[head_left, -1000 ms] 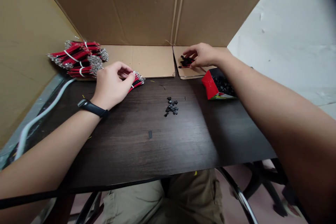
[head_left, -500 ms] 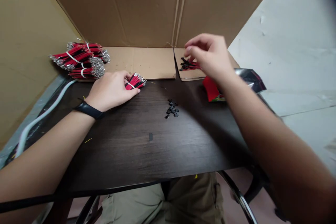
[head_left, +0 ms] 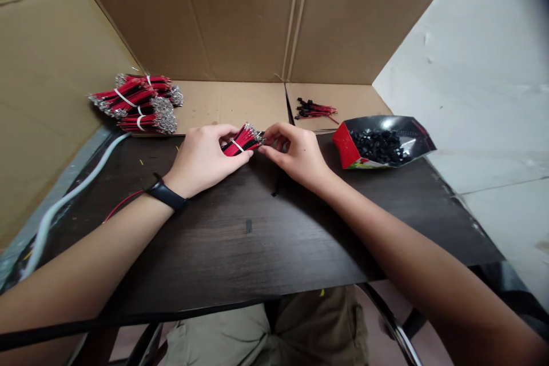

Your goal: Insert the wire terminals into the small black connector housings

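Gripping the wire bundle point(head_left: 241, 141) firmly, the left hand point(head_left: 201, 158) closes round it; the right hand point(head_left: 295, 151) apparently pinches its metal-tipped end, just beside.

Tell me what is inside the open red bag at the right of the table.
The red bag lies open on the dark table, showing a heap of small black parts against its silvery lining. What lies beneath that heap, deeper in the bag, is covered.
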`<state>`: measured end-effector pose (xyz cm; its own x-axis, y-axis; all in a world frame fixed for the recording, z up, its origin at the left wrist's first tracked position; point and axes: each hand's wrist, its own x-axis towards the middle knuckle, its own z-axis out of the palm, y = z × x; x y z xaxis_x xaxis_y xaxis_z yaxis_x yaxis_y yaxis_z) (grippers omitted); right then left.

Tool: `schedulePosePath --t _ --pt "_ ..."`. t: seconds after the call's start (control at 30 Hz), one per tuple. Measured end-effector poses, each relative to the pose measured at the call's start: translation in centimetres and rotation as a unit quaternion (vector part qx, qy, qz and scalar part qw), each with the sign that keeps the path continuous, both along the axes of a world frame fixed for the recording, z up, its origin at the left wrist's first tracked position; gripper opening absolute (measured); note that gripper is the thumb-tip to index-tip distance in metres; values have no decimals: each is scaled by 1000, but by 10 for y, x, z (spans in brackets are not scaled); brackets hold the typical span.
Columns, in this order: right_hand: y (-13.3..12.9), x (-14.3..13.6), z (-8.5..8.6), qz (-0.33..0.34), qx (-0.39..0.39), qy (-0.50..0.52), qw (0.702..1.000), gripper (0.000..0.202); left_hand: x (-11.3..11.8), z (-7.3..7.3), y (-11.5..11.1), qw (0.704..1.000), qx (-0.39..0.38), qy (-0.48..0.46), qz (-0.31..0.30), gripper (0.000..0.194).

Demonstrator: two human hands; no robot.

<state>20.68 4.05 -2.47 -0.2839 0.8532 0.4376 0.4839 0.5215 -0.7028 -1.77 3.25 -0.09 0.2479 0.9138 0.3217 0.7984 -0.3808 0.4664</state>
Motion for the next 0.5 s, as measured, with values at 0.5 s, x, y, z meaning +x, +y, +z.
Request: schedulePosePath --t 0.5 --pt "-10 1 0 15 4 40 999 10 3 -1 -7 999 44 19 -1 35"
